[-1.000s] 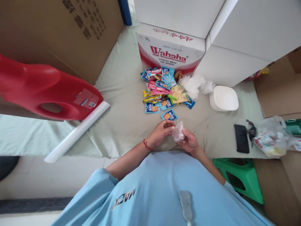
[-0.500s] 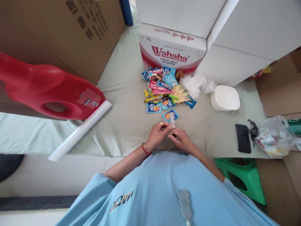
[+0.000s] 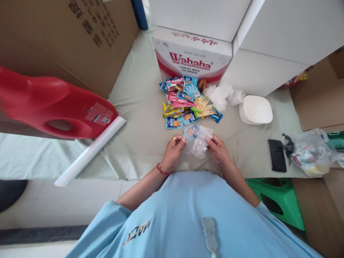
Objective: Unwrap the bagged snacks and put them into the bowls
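Pale green cloth (image 3: 142,147) underneath; your left hand (image 3: 172,153) and right hand (image 3: 218,149) each pinch opposite sides of a crumpled clear plastic bag (image 3: 199,148), just nearer you than the heaped colourful snack packets (image 3: 182,104).

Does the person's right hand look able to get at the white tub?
Probably yes: only cloth lies between the right hand and the white tub, though that hand pinches the clear bag.
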Demonstrator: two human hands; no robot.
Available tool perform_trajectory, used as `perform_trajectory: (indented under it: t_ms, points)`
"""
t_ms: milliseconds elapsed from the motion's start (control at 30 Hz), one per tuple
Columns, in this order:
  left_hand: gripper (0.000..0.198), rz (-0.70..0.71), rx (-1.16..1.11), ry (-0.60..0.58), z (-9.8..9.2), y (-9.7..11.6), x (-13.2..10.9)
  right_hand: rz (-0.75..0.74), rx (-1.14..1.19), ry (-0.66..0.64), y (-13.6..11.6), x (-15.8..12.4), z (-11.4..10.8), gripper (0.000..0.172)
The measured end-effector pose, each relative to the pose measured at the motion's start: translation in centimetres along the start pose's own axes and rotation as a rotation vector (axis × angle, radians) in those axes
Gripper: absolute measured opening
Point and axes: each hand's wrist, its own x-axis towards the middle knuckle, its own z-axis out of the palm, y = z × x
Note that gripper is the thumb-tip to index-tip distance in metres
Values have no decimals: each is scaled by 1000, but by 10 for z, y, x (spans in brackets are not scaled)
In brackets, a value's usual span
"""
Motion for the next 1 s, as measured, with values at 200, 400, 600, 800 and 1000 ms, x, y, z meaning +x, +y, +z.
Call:
perform_trajectory:
  t_ms: [200, 400, 600, 800, 1000]
  points:
    - [43, -34, -50, 62, -9, -7, 4, 168, 203, -38, 7, -8, -19, 42]
    - [42, 15, -12, 120, -3, -8, 5, 183, 62, 26, 11, -12, -23, 50]
    - [44, 72, 61, 102, -1, -5, -2, 222, -88, 76, 14, -14, -2, 65]
    - [48, 68, 43, 202, -17, -3, 9, 136, -205, 26, 7, -12, -8, 72]
    - [46, 106, 39, 338, -43, -2, 15, 136, -248, 86, -15, -23, -74, 55]
